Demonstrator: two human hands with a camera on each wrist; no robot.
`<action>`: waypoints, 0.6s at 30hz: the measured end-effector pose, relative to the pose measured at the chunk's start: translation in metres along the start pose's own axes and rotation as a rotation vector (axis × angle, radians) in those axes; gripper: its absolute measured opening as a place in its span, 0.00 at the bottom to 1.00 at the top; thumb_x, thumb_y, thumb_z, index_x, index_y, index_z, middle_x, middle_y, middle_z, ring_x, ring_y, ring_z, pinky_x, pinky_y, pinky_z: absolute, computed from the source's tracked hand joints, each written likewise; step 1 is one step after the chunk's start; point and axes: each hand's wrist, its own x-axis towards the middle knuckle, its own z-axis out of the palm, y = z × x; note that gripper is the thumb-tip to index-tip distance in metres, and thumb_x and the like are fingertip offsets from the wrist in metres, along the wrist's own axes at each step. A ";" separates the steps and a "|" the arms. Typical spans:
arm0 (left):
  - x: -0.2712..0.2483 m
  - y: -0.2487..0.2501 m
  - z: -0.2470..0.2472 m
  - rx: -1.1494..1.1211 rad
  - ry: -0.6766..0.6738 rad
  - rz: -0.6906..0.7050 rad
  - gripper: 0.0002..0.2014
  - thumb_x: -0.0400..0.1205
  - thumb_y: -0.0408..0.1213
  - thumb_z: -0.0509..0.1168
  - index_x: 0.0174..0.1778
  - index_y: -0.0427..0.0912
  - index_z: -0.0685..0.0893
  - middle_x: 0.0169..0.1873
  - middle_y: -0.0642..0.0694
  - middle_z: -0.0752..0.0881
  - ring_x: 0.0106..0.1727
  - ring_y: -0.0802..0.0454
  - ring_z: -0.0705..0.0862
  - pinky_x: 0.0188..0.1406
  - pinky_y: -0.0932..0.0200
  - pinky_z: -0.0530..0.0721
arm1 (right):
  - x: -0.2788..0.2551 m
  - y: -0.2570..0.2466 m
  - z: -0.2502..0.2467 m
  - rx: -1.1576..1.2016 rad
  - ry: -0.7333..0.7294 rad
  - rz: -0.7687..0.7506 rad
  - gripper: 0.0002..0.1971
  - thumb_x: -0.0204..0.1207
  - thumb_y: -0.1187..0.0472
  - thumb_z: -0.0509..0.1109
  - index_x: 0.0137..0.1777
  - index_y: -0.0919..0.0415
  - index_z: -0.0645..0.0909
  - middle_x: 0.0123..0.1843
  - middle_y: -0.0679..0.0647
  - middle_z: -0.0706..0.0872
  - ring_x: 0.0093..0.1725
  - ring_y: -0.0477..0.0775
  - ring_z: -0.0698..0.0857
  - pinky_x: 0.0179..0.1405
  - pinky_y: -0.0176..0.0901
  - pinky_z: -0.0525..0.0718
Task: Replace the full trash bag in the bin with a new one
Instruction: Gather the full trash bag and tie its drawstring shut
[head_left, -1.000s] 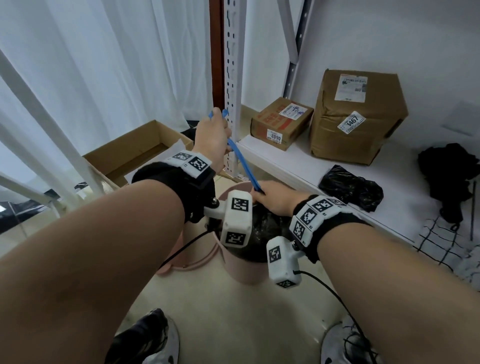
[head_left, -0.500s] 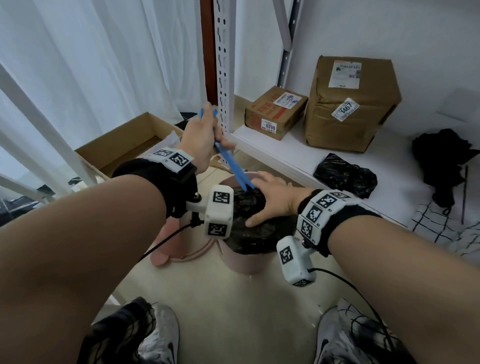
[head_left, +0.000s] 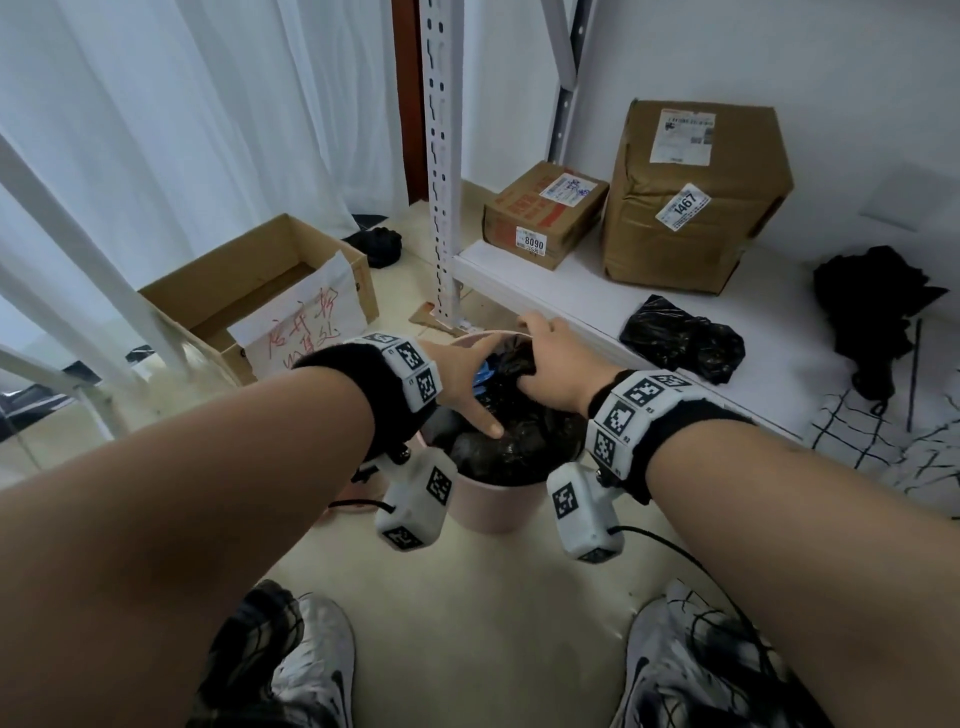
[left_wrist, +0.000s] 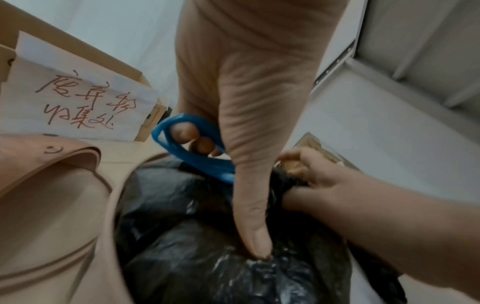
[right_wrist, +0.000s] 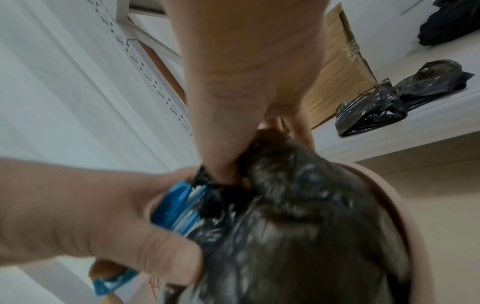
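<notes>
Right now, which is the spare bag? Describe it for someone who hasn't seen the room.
Find the white shelf right of the pink bin. In front of the tall brown parcel lies a crumpled black bag: glossy plastic, unlike the matte black cloth further right.

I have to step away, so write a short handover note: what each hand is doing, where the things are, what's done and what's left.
Left hand: fingers hooked through the blue drawstring, thumb pressing on the full black trash bag.
Right hand: grips the bag's gathered neck.
Full bag sits in the pink bin on the floor. A crumpled black bag, probably the new one, lies on the white shelf.
Done: bag mouth gathered.
Left: finish tying, lift the bag out, line the bin with the new bag.
</notes>
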 end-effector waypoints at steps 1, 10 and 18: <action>0.004 -0.001 0.007 0.036 0.023 -0.016 0.64 0.66 0.59 0.76 0.83 0.49 0.34 0.84 0.45 0.52 0.83 0.45 0.59 0.81 0.46 0.62 | -0.003 0.003 -0.001 0.059 -0.047 -0.050 0.39 0.73 0.55 0.70 0.81 0.51 0.54 0.78 0.62 0.62 0.73 0.64 0.73 0.73 0.58 0.73; 0.004 0.007 0.034 0.151 -0.036 -0.026 0.55 0.73 0.57 0.71 0.84 0.44 0.40 0.75 0.37 0.72 0.72 0.41 0.75 0.71 0.52 0.72 | -0.022 0.029 0.018 -0.455 -0.351 -0.145 0.61 0.62 0.33 0.75 0.79 0.35 0.29 0.86 0.50 0.32 0.85 0.65 0.42 0.79 0.75 0.43; 0.023 -0.005 0.039 0.230 0.052 -0.071 0.46 0.77 0.54 0.69 0.84 0.53 0.48 0.72 0.34 0.70 0.71 0.38 0.74 0.69 0.47 0.74 | -0.006 0.041 0.027 -0.520 -0.296 -0.104 0.52 0.70 0.35 0.69 0.82 0.36 0.35 0.87 0.51 0.38 0.85 0.65 0.46 0.80 0.73 0.39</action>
